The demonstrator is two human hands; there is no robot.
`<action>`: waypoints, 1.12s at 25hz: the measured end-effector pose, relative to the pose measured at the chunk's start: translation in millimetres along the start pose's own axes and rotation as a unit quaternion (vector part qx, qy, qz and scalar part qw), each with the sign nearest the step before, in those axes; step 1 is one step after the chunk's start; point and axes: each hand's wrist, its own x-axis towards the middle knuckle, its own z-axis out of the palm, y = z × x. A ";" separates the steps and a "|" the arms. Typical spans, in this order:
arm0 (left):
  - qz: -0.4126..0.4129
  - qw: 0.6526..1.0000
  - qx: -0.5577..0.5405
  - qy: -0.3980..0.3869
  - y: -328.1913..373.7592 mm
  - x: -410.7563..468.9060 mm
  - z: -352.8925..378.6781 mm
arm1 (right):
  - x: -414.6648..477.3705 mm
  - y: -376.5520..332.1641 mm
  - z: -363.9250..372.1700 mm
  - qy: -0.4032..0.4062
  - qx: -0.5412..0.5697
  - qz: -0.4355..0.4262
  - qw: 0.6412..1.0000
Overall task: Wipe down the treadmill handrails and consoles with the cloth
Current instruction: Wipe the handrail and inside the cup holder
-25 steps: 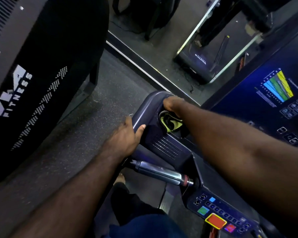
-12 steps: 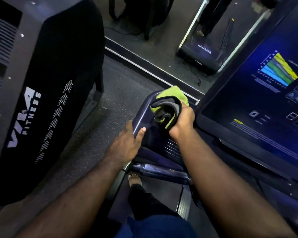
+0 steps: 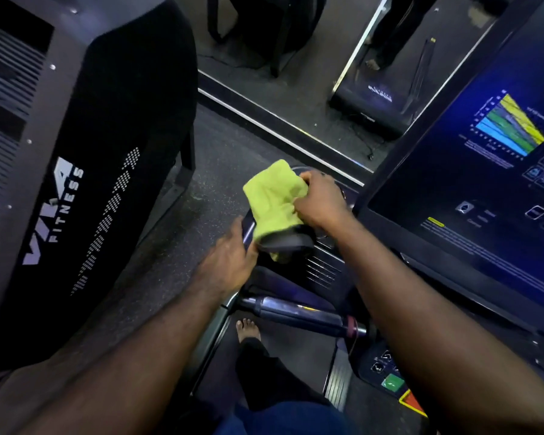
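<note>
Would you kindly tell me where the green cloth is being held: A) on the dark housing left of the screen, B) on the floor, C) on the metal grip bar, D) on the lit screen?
A: the right hand holds the green cloth on the dark housing, left of the lit screen.

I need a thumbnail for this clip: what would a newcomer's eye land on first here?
The lime-green cloth at centre stands out most, gripped by the right hand on the dark console housing, whose edge the left hand holds. To the right glows the touchscreen with a blue, green and yellow chart; at left stands a black machine lettered FITNESS.
</note>
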 end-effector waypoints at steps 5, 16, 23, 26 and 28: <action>-0.012 1.000 -0.008 0.000 2.8 0.1 -0.9 | -5.3 -24.0 21.9 0.062 -0.123 -0.250 0.958; -0.003 0.999 -0.027 -0.017 4.5 0.7 -3.2 | 9.1 51.6 58.8 0.040 -0.255 -0.307 0.916; -0.008 0.999 -0.039 -0.027 2.1 -1.5 -2.7 | 92.3 -1.7 45.5 0.066 -0.209 0.037 0.975; -0.001 0.997 -0.069 -0.023 5.3 0.1 -5.3 | 12.4 9.7 77.5 0.092 -0.212 -0.141 0.963; -0.013 0.996 -0.084 -0.033 5.4 2.3 -6.3 | 12.3 18.0 78.5 0.073 -0.239 -0.191 0.949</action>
